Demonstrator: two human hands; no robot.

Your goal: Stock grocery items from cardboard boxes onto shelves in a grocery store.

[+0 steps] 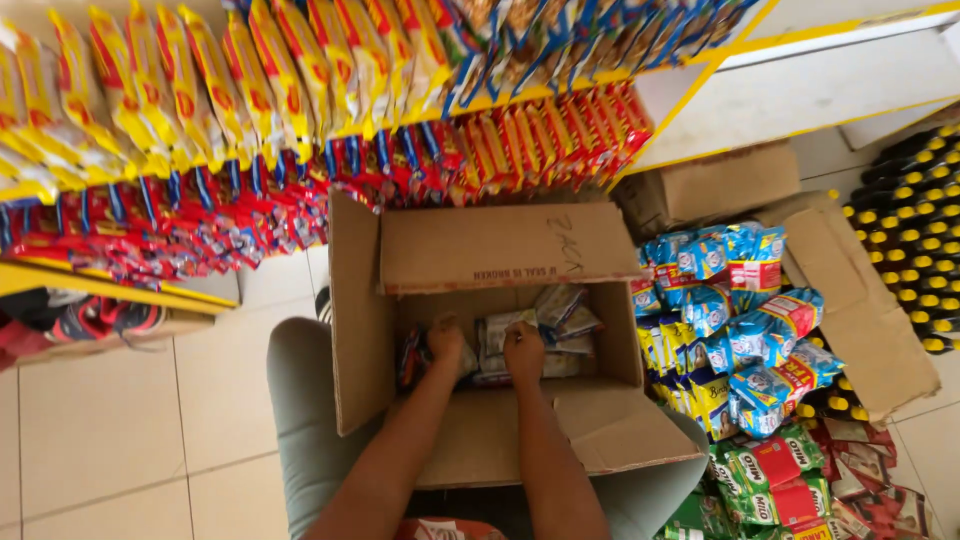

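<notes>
Head view, looking down into open cardboard box resting across lap, flaps spread left, far and near

Left hand: inside box, left of centre, fingers curled down among packets at box bottom; grip on any single packet not discernible

Right hand: inside box, just right of left hand, fingers bent down onto pale foil packets; whether closed round one, cannot tell

Pale foil packets: loose heap against far and right inner walls of box, touching right hand

Dark red packet: left inner corner of box, just beside left hand

Shelf, far left: rows of yellow-and-red packets standing on edge, rows of red packets below them

Floor, right of box: pile of blue-and-white bags, yellow packets just beside box wall, green sachets nearer, second cardboard box lying open further right

Far right: dark bottles with yellow caps in tight rows

Pale floor tiles to left of lap
</notes>
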